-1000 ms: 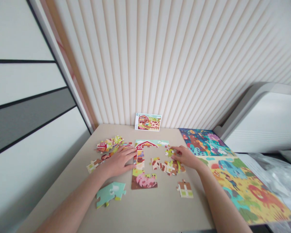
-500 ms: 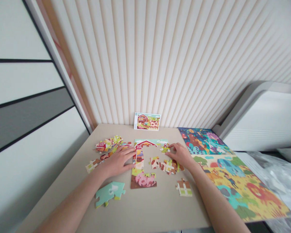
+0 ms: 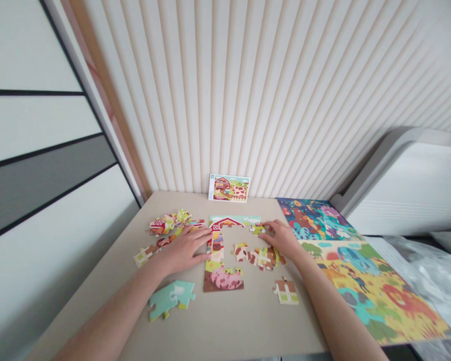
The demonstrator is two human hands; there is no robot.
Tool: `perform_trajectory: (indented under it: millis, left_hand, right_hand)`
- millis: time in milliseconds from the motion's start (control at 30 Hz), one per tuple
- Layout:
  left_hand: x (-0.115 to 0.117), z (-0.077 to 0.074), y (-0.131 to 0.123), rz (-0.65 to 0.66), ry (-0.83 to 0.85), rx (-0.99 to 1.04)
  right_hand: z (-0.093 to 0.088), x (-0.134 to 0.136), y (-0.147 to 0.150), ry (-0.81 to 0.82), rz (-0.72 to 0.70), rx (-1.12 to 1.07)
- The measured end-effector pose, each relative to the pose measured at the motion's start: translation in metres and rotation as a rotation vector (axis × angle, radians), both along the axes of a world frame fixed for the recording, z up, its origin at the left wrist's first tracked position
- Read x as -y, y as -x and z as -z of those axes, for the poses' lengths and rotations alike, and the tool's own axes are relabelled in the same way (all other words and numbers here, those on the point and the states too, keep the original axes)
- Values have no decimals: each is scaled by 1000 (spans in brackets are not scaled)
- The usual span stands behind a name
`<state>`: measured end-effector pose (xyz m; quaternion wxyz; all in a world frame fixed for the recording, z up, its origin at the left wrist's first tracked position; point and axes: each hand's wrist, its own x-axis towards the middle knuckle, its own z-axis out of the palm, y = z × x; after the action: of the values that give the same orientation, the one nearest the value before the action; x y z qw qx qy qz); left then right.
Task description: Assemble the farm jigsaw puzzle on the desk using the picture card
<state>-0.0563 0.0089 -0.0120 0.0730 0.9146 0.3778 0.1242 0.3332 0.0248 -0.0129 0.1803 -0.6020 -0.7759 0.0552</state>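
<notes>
A partly joined farm puzzle (image 3: 221, 250) lies in the middle of the beige table (image 3: 225, 321), with a red barn along its top and a pink pig at its bottom left. My left hand (image 3: 184, 248) rests flat on the table, fingers spread, touching the puzzle's left edge. My right hand (image 3: 283, 238) presses a small green piece (image 3: 256, 229) against the top right corner of the puzzle, fingertips pinched on it. A joined cluster of cow pieces (image 3: 261, 256) lies just below that hand.
A heap of loose pieces (image 3: 169, 223) lies at the left. A teal piece (image 3: 171, 298) and a fence piece (image 3: 285, 292) lie near the front. A reference picture card (image 3: 229, 188) leans on the slatted wall. A large finished colourful puzzle (image 3: 361, 271) covers the right side.
My right hand has slid the green piece a little to the left, up to the puzzle's top right corner. My left hand has stayed put.
</notes>
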Motion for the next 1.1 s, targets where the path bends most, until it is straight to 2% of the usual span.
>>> perform_trajectory:
  millis: [500,667,867,1000,1100]
  left_hand:
    - [1,1,1,-13,10,19]
    - [0,1,1,-3,5,12]
    - [-1,1,1,-2,-6,6]
    - [-2,2,1,-5,-9,6]
    - [-2,2,2,-8,-2,-12]
  right_hand:
    - [-3,4,8,-1,-12,49]
    - [1,-3,15,-38,9,31]
    - [4,-10,20,21,33,48]
    - [0,-10,12,38,25,-67]
    - [-4,-7,-7,102,20,-123]
